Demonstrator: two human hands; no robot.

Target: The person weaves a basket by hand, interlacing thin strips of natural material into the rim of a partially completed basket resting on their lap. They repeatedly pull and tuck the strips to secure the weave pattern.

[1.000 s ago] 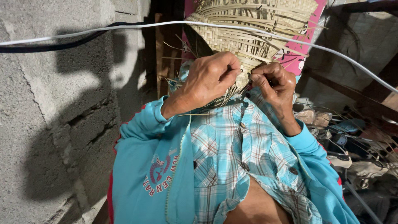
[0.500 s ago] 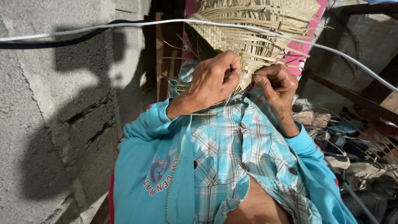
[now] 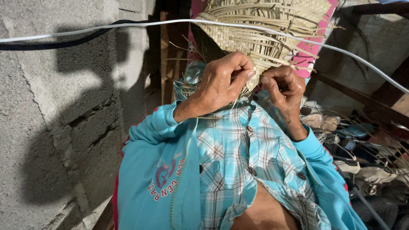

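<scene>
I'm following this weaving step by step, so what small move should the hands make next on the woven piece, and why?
Probably draw the pinched strip snug into the weave. The left hand and right hand both pinch thin strips at the lower edge of the woven basket piece, where loose strip ends stick out unwoven. The rows above look tight, so this edge seems the open part.

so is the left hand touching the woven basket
Touching. The head view shows the left hand closed over loose strips at the lower edge of the woven basket, fingertips pressed against the weave.
</scene>
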